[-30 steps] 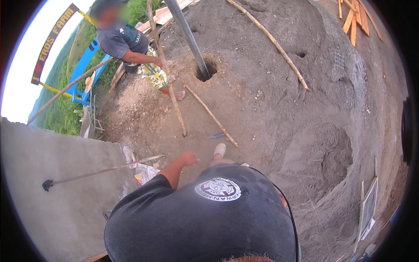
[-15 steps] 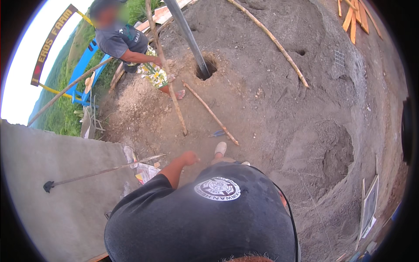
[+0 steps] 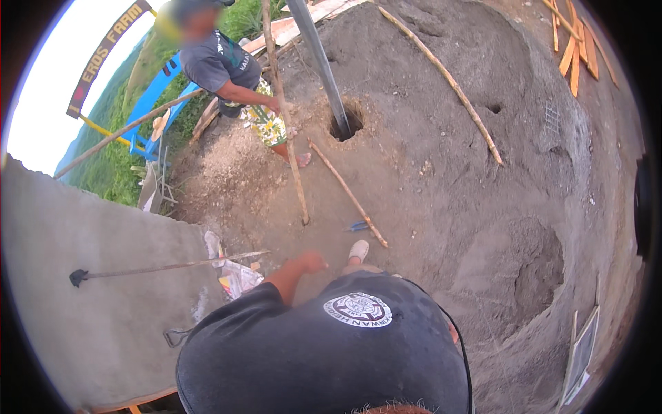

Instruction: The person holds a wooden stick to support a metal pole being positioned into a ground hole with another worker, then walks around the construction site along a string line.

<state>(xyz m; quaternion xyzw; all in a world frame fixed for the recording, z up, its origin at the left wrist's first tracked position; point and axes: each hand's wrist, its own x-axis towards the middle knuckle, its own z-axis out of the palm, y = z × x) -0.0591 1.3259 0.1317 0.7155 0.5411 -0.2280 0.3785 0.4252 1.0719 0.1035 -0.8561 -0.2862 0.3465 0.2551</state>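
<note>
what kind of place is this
Probably an outdoor building or digging site on a hillside: bare dug soil with a pole set in a hole, a concrete slab, and scattered wooden sticks.

Rough wooden pole (image 3: 286,124) – matt metal pipe (image 3: 321,62) – coarse soil (image 3: 441,179).

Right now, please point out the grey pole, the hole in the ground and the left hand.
grey pole (image 3: 323,65), head view, middle of the shaft.
hole (image 3: 350,127), head view, dark opening beside the pole's foot.
left hand (image 3: 310,262), head view, back of the fist.
</note>
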